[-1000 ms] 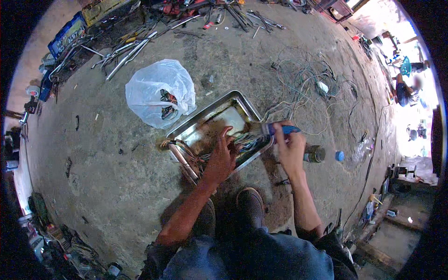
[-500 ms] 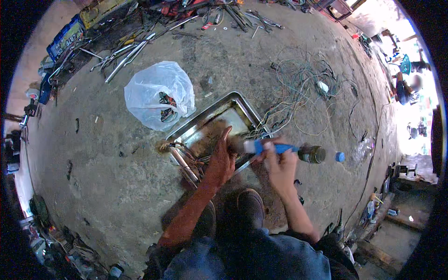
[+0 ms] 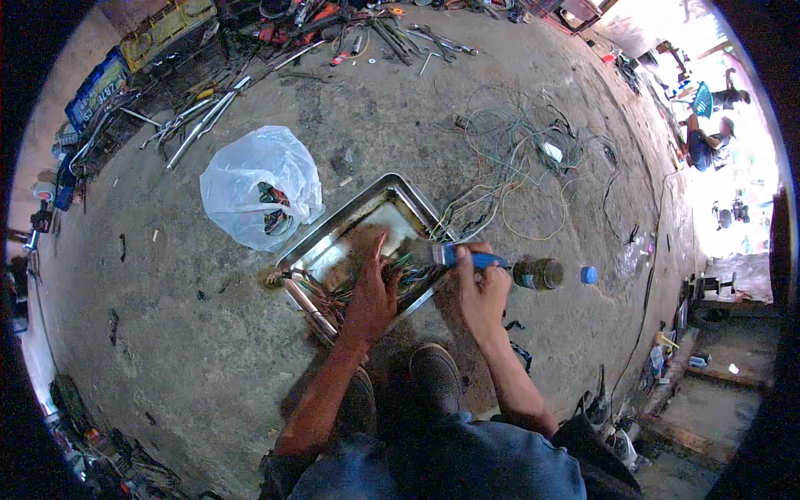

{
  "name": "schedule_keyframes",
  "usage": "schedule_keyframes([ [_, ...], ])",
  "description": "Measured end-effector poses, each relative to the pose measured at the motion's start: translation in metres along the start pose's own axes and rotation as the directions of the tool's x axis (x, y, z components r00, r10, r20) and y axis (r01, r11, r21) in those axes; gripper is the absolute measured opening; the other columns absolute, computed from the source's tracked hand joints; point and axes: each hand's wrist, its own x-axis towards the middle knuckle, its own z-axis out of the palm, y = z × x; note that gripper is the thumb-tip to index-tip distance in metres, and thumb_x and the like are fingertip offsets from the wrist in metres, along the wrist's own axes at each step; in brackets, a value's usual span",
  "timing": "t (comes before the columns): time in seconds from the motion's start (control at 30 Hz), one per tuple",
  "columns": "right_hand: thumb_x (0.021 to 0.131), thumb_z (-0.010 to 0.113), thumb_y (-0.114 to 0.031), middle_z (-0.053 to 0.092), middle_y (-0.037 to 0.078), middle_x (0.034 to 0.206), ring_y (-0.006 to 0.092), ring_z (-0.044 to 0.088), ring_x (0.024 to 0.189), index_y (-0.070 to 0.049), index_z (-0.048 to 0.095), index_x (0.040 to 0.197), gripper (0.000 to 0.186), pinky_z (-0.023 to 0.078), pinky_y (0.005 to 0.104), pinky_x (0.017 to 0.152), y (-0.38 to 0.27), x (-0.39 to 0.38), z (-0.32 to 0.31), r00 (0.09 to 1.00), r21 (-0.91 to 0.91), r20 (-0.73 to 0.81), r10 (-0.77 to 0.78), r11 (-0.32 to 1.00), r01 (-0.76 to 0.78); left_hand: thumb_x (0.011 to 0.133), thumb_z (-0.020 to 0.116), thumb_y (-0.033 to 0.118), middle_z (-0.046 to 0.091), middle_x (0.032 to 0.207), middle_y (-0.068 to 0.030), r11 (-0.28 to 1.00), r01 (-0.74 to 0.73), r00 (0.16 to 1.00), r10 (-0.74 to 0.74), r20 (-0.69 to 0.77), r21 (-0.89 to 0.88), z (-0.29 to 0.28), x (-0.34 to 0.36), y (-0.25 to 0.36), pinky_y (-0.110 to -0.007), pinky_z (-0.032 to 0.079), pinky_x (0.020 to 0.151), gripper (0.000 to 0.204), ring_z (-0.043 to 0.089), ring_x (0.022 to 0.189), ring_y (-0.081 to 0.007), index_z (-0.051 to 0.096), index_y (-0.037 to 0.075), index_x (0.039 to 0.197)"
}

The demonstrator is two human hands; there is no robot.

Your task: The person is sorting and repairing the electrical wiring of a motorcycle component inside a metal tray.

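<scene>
A rectangular metal tray (image 3: 333,218) with a dirty bottom lies on the floor in front of my feet. Across it runs a bundle of coloured wires (image 3: 406,273), its frayed end hanging over the left rim. My left hand (image 3: 372,298) is closed around the bundle over the tray, one digit pointing up; its grip is partly hidden. My right hand (image 3: 485,293) holds a blue-handled paintbrush (image 3: 482,257) at the tray's right side, its bristles directed left over the wires. A glass jar (image 3: 538,273) lies just right of the brush handle.
A white plastic bag (image 3: 258,179) with wires inside sits beyond the tray's left corner. Tangled loose wires (image 3: 533,158) spread at the far right. A blue cap (image 3: 589,275) lies beside the jar. Metal tools (image 3: 204,125) line the far left. People sit at the far right.
The brush has shifted and its blur has lessened, still in my right hand. My left hand stays on the wires. The whole view has shifted slightly.
</scene>
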Motion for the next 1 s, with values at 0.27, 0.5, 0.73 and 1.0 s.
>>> schedule_keyframes([
  [0.27,0.103,0.066,-0.016,0.07,0.006,0.073,0.0155,0.065,0.065,-0.002,0.069,0.101,0.014,0.052,0.031,0.064,0.018,-0.012,0.009,1.0,0.079,-0.008,0.015,0.997,-0.014,0.105,0.059,0.021,0.053,0.148,-0.0222,1.0,0.0,1.0,0.001,-0.011,0.026,-0.001,-0.004,0.008,-0.047,0.05,0.104,0.07,0.063,0.12,-0.0364,0.023,0.01,0.164],
  [0.5,0.101,0.069,-0.015,0.072,0.008,0.08,0.0125,0.066,0.07,-0.001,0.07,0.106,0.015,0.052,0.029,0.065,-0.002,-0.04,0.015,1.0,0.286,0.029,-0.002,0.958,-0.007,0.105,0.055,0.012,0.044,0.154,-0.028,0.978,-0.132,0.988,0.142,-0.052,0.161,-0.012,-0.013,0.003,-0.051,0.048,0.108,0.066,0.059,0.127,-0.0439,0.022,0.008,0.163],
  [0.73,0.102,0.067,-0.012,0.071,0.009,0.092,0.0135,0.066,0.081,-0.001,0.071,0.11,0.014,0.053,0.0302,0.075,0.012,-0.033,0.008,0.981,0.417,-0.06,0.186,0.897,-0.144,0.108,0.05,0.018,0.055,0.142,-0.0315,0.985,0.054,0.998,-0.048,-0.041,0.166,-0.021,-0.032,0.017,-0.053,0.05,0.104,0.062,0.059,0.124,-0.0502,0.022,0.01,0.162],
  [1.0,0.104,0.063,-0.01,0.07,0.007,0.088,0.0111,0.063,0.074,-0.003,0.069,0.116,0.015,0.052,0.0273,0.069,0.01,-0.029,0.013,0.931,0.445,0.035,0.364,0.828,-0.341,0.108,0.048,0.02,0.066,0.127,-0.0253,0.981,0.046,0.999,-0.042,-0.028,0.187,-0.024,-0.029,0.012,-0.051,0.051,0.099,0.038,0.064,0.115,-0.0463,0.054,0.006,0.143],
])
